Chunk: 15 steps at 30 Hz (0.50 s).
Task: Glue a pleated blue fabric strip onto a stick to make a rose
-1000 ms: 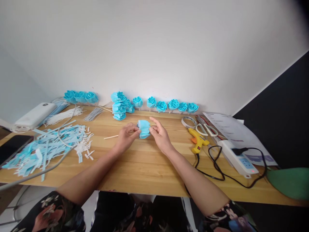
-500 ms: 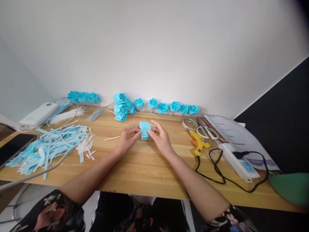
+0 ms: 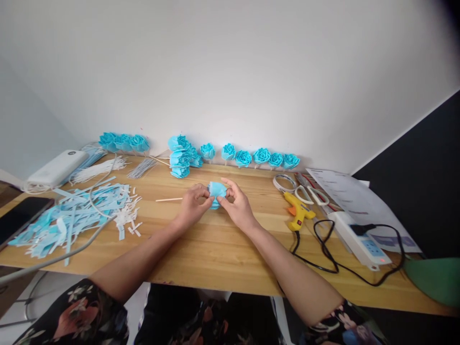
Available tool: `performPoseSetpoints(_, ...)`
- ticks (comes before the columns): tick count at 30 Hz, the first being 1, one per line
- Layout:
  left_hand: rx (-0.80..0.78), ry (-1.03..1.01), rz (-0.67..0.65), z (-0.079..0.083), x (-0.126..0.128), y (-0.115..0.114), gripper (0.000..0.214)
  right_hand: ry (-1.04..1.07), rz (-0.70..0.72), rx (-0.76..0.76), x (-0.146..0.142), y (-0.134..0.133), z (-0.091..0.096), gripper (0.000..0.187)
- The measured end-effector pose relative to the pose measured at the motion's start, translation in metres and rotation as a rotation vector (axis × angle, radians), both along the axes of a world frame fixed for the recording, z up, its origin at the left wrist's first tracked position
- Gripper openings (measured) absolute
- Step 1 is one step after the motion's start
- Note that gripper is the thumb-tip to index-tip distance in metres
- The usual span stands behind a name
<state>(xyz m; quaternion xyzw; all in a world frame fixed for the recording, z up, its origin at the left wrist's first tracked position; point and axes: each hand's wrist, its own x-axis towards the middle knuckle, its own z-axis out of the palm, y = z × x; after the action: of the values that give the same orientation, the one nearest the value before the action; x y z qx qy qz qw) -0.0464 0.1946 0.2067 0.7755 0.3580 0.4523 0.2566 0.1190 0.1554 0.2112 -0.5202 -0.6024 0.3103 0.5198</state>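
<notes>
Between both hands is a light blue fabric flower (image 3: 217,189), tipped sideways over the middle of the table. A thin wooden stick (image 3: 168,199) sticks out to the left from behind my left hand; whether it joins the flower is hidden. My left hand (image 3: 197,200) is closed on the flower's left side, thumb in front. On the right side, my right hand (image 3: 235,201) pinches the blue material with its thumb pressed on the front and its index finger raised over the top. Finished-looking blue flowers (image 3: 243,158) stand in a row along the wall behind.
Cut blue and white strips (image 3: 86,211) lie heaped at left, beside a black phone (image 3: 23,218) and a white power bank (image 3: 57,167). At right are a yellow glue gun (image 3: 297,213), scissors (image 3: 312,195), a tape roll (image 3: 283,183) and a power strip (image 3: 359,242) with a looping black cable.
Both thumbs have come closer together over the front of the flower. My right hand has curled further round its right side. The camera view has shifted slightly.
</notes>
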Motion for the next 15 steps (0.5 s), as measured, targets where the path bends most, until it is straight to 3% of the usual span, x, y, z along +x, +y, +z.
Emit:
performPoseSetpoints(5, -0.054, -0.022, -0.006, 0.006, -0.005, 0.000, 0.027, 0.064, 0.036, -0.024, 0.009, 0.003, 0.001, 0.053)
performPoseSetpoints(10, -0.070, -0.168, 0.099, 0.017, -0.021, 0.007, 0.033, 0.292, -0.136, -0.039, 0.025, 0.008, 0.003, 0.059)
performPoseSetpoints(12, -0.096, -0.243, 0.082, 0.022, -0.027, 0.008, 0.033, 0.344, -0.061, -0.024, 0.027, 0.009, 0.004, 0.070)
performPoseSetpoints(15, -0.171, -0.355, -0.059, 0.027, -0.029, 0.005, 0.035, 0.303, 0.180, 0.037, 0.022, 0.007, 0.003, 0.090)
